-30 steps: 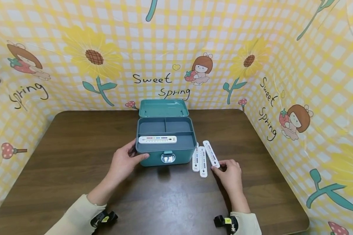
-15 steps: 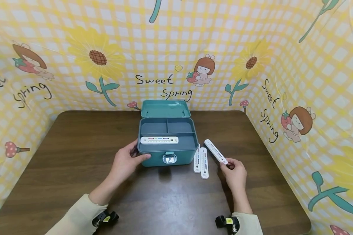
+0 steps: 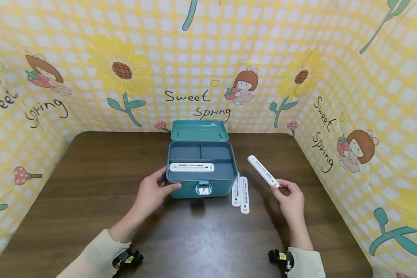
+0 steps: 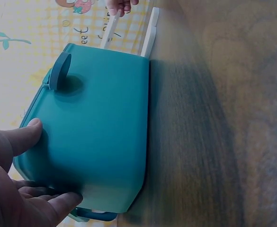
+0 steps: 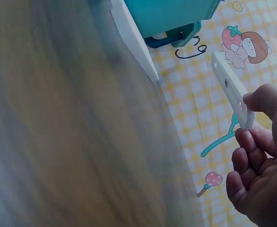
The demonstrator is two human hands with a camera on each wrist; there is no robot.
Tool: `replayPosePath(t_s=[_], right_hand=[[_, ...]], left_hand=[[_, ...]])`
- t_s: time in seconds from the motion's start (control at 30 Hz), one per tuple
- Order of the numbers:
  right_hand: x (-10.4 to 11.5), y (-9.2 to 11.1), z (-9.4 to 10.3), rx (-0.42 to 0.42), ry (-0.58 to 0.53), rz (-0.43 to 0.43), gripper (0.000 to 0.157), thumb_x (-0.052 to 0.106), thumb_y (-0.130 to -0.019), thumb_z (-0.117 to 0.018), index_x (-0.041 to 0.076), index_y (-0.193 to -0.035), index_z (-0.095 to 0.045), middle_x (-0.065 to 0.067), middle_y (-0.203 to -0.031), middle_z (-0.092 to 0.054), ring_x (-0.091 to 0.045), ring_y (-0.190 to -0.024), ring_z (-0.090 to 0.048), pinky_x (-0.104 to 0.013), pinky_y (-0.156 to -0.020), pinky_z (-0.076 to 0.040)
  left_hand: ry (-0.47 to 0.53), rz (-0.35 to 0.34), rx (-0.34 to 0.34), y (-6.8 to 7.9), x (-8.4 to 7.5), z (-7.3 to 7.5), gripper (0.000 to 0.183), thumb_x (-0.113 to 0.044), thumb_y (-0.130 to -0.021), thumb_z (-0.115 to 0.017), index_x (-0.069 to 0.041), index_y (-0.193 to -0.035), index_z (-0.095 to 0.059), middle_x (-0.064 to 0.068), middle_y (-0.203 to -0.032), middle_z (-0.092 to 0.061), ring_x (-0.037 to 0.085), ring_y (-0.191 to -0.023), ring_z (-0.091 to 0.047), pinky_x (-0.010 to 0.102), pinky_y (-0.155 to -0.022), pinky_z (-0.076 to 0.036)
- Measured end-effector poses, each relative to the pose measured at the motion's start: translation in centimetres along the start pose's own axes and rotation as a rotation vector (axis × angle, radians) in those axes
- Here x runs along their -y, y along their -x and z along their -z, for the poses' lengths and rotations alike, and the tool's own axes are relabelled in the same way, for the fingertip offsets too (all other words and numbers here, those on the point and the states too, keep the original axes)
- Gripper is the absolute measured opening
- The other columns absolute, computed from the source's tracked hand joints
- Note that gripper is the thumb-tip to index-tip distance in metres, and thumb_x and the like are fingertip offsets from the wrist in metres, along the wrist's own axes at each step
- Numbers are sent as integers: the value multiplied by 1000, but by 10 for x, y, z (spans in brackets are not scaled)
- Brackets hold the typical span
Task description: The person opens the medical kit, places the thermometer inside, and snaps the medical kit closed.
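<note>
A teal storage box (image 3: 191, 189) stands on the table with its lid (image 3: 199, 131) raised and a grey divided tray (image 3: 219, 170) inside. One white thermometer strip (image 3: 192, 167) lies in the tray's front compartment. My left hand (image 3: 152, 193) holds the box's front left corner, thumb on the front and fingers at the side, as the left wrist view (image 4: 34, 135) also shows. Between thumb and fingers, my right hand (image 3: 290, 199) pinches the end of another white thermometer (image 3: 263, 171), raised and tilted, right of the box. Two more thermometers (image 3: 244, 195) lie side by side near the box's right side.
The brown wooden table (image 3: 100, 166) extends on both sides of the box. Behind and to the right rises a yellow checked cloth (image 3: 201, 58) with printed flowers. A metal clasp (image 3: 203, 189) sits on the box's front.
My right hand has lifted the thermometer off the table and carried it right and upward, away from the other two. My left hand stays on the box. The head view has shifted slightly.
</note>
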State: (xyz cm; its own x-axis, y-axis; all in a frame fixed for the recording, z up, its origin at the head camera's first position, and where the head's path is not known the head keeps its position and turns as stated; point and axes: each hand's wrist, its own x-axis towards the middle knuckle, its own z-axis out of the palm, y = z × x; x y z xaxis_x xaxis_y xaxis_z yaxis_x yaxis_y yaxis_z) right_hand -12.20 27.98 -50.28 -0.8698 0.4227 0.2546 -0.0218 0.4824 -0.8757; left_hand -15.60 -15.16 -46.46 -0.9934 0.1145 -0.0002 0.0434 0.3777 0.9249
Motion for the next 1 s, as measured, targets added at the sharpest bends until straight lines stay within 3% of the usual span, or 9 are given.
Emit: replayPosePath(t_s=[0.17,0.4,0.63,1.0], right_hand=[[4,-6,7,10,-24,20,26,6,-87,-80,-2,-111,-75,-14,-98,-65,-1,-78,-59,-8,-68,-50],[52,-7,18,73,-80,49,26,-1,-89,-75,-11,-113,-70,-16,-100,-63,-3,-81,-60,-10,-71,-51],[61,-21,23,139,-124,96,27,-3,-90,-74,-13,-114,-68,-14,-102,-63,-4,-83,-59,-12,-73,-51],[75,-44,37,306,17,262,24,1,-93,-73,-8,-115,-69,-18,-103,-64,-8,-85,-57,-13,-70,-50]], left_hand=[[4,1,2,1,-2,-1,84,-39,-85,-85,-9,-154,-47,14,-148,-57,26,-133,-59,40,-100,-54],[-7,-6,3,2,-2,-1,84,-41,-85,-84,-11,-154,-47,12,-148,-57,25,-132,-59,40,-100,-54],[-20,-4,-5,0,-2,0,85,-40,-86,-84,-9,-155,-46,14,-148,-57,27,-131,-60,41,-100,-54],[-18,6,0,0,-1,0,86,-40,-85,-84,-9,-155,-45,15,-149,-56,28,-131,-60,42,-101,-54]])
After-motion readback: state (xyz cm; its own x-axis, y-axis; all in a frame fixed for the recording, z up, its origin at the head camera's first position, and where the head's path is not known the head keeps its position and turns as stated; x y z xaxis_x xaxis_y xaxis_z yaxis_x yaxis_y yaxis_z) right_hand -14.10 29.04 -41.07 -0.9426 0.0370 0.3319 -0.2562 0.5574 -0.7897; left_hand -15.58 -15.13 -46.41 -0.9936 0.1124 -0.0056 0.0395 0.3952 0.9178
